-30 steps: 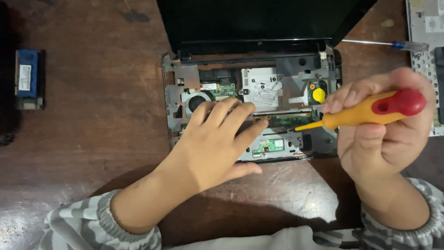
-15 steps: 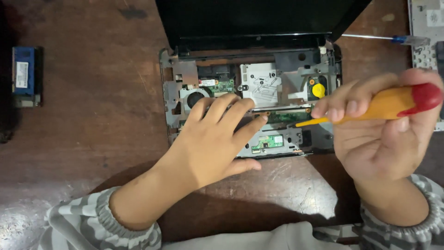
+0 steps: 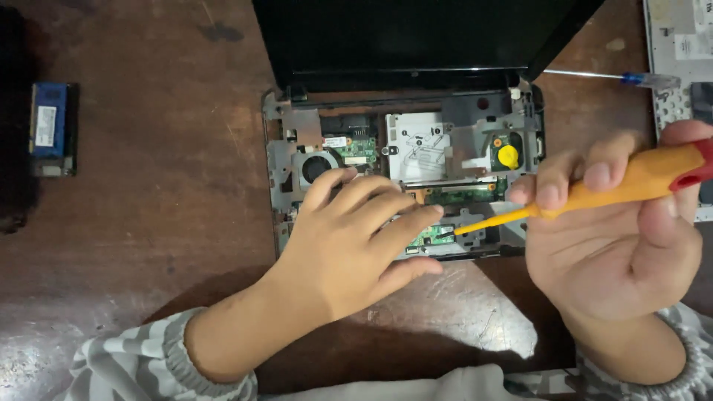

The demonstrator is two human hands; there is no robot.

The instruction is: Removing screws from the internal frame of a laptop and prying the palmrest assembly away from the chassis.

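Note:
A small opened laptop (image 3: 453,119) lies on the wooden table with its keyboard cover off, showing a fan, green circuit boards and a yellow round cell. My left hand (image 3: 349,238) rests flat on the laptop's lower left part, fingers spread toward the middle. My right hand (image 3: 616,230) grips a screwdriver (image 3: 594,189) with an orange handle and red end. Its tip points left at a small green board near my left fingertips. The dark screen stands up at the back.
A blue rectangular module (image 3: 52,130) lies at the far left of the table (image 3: 163,223). A thin blue-handled tool (image 3: 624,77) lies behind the laptop on the right. A grey keyboard panel (image 3: 679,52) sits at the top right corner.
My right hand has lowered the screwdriver's tip leftward onto the small green board. My left hand has stayed in place on the laptop.

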